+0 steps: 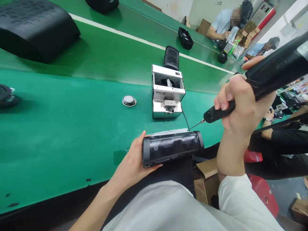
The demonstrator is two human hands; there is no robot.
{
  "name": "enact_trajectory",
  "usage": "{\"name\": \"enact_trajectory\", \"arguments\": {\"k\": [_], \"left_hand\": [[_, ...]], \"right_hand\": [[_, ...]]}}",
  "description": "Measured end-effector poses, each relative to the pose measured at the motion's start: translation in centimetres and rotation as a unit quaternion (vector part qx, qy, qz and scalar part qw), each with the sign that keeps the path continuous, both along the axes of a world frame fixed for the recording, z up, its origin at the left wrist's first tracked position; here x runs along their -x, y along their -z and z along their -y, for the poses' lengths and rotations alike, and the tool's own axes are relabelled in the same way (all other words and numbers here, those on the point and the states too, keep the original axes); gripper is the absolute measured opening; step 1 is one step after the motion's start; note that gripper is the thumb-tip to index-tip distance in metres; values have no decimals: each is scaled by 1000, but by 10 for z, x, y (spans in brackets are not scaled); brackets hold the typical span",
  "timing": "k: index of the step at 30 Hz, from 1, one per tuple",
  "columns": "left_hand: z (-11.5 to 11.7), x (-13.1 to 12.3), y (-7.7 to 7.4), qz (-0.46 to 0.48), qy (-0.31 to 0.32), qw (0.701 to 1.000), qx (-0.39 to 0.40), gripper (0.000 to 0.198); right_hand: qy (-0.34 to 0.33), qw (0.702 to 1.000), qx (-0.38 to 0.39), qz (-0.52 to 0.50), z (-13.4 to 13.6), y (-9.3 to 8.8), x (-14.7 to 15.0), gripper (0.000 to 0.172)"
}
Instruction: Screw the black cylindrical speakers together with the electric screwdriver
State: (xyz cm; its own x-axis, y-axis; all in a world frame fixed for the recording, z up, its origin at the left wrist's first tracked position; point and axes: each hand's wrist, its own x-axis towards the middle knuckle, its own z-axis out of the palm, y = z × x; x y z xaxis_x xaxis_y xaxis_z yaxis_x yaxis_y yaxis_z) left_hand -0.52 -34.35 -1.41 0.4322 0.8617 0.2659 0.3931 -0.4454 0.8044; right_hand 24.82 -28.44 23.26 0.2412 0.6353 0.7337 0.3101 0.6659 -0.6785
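My left hand (134,158) grips the left end of a black speaker (173,147), which has two round perforated grilles on its face. It is held at the table's front edge, just above my lap. In my right hand (243,102) is a black electric screwdriver (274,69), fingers wrapped round its body. The thin bit points down and left, its tip close to the speaker's upper right edge; whether it touches cannot be made out. Beyond the speaker stands a white screw feeder (167,96). A round silver-rimmed disc (129,100) lies to its left.
Another black speaker (171,57) stands behind the feeder. A large black casing (36,30) sits at the far left, with a dark part (8,96) below it. A cardboard box (207,179) is under the table edge. Co-workers (223,22) sit across and to the right.
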Motion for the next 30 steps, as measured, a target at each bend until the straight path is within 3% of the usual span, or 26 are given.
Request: {"name": "enact_trajectory", "arguments": {"k": [9,16,20,30], "left_hand": [[0,1,6,12,-8,1000,-3,117],[1,2,11,15,-22,999,24,115],[2,4,13,17,-20,998,53,107],[4,5,16,9,-22,996,84,108]], "right_hand": [[-6,1000,12,-28,8,3,-4,29],[-104,991,51,-60,8,42,-4,25],[-81,993,60,-65,9,57,-7,23],[-112,989,58,-75,7,61,-11,25]]}}
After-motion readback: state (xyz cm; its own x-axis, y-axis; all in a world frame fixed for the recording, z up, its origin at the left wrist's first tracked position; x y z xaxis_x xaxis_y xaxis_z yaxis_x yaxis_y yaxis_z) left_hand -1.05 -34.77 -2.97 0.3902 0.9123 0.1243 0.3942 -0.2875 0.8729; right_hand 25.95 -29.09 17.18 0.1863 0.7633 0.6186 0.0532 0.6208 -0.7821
